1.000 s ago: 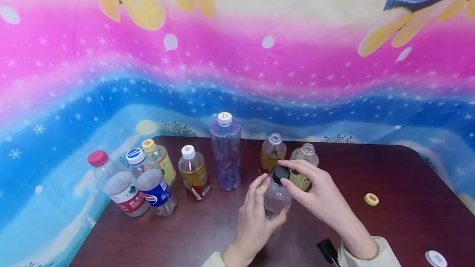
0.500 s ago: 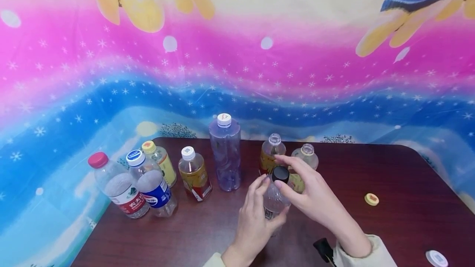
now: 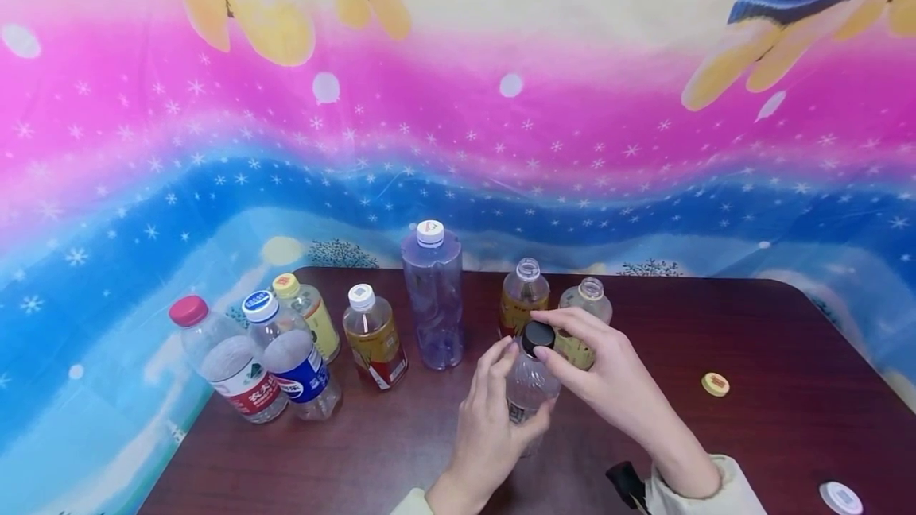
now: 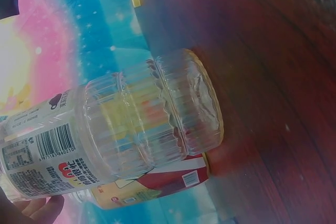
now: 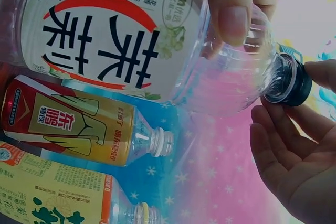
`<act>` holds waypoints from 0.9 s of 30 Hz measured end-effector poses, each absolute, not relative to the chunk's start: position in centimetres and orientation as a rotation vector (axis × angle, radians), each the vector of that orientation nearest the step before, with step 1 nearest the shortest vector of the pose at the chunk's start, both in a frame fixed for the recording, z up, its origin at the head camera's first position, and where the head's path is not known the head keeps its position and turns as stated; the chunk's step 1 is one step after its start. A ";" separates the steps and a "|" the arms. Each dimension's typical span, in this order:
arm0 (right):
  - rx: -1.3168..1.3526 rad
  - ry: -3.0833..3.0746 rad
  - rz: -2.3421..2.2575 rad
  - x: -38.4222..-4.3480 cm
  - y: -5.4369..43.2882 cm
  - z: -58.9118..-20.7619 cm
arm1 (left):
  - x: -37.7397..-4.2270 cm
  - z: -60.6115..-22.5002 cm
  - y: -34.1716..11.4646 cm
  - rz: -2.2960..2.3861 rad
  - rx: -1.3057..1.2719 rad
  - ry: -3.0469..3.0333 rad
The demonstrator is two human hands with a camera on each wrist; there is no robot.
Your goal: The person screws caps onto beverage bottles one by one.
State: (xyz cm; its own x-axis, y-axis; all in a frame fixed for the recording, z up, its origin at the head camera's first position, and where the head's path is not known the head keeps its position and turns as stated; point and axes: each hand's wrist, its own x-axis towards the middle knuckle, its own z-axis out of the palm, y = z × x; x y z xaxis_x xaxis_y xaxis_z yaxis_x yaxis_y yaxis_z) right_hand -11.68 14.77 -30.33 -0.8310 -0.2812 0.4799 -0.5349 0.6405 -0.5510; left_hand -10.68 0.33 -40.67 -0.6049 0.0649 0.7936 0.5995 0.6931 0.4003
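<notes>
My left hand (image 3: pixel 494 420) grips a clear plastic bottle (image 3: pixel 533 384) around its upper body and holds it upright. The bottle has a white label (image 5: pixel 100 35) with large dark characters and a red arc. On its neck sits a black screw cap (image 3: pixel 538 336), which my right hand (image 3: pixel 617 376) pinches between thumb and fingertips. In the right wrist view the cap (image 5: pixel 290 81) covers the bottle's mouth. The left wrist view shows the bottle's ribbed lower part (image 4: pixel 142 111) close over the table.
Behind the hands stand two uncapped bottles, one gold-labelled (image 3: pixel 525 300), one yellow-labelled (image 3: pixel 576 348). Leftward are a tall purplish bottle (image 3: pixel 432 300) and several capped bottles, including a red-capped one (image 3: pixel 246 384). A yellow cap (image 3: pixel 716 384) and a white cap (image 3: pixel 840 497) lie right on the table (image 3: pixel 758 324).
My right fingers loosened and shifted left over the black cap, then came back against it with a renewed pinch. The left hand keeps its grip on the bottle.
</notes>
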 end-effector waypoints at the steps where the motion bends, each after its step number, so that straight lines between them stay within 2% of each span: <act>1: 0.630 -2.511 1.016 -11.7 14.7 -30.3 | -10.7 -40.7 0.3 -0.856 -0.507 -2.106; 8: 0.537 -2.520 1.080 -11.9 14.2 -30.4 | -10.6 -40.7 0.3 -0.863 -0.498 -2.115; 18: 0.779 -2.508 1.024 -11.9 15.2 -30.8 | -10.7 -40.9 0.4 -0.857 -0.522 -2.103; 27: 0.740 -2.478 1.046 -12.0 15.0 -30.8 | -10.9 -41.0 0.3 -0.838 -0.518 -2.091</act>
State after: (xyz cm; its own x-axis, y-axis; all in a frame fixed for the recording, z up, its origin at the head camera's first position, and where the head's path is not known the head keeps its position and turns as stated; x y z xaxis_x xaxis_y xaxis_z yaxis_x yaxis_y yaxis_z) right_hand -11.98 14.97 -30.82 -0.8021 -0.3276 0.4993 -0.5863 0.5909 -0.5541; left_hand -10.88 0.33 -40.99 -0.5907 0.0715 0.8037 0.6069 0.6958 0.3841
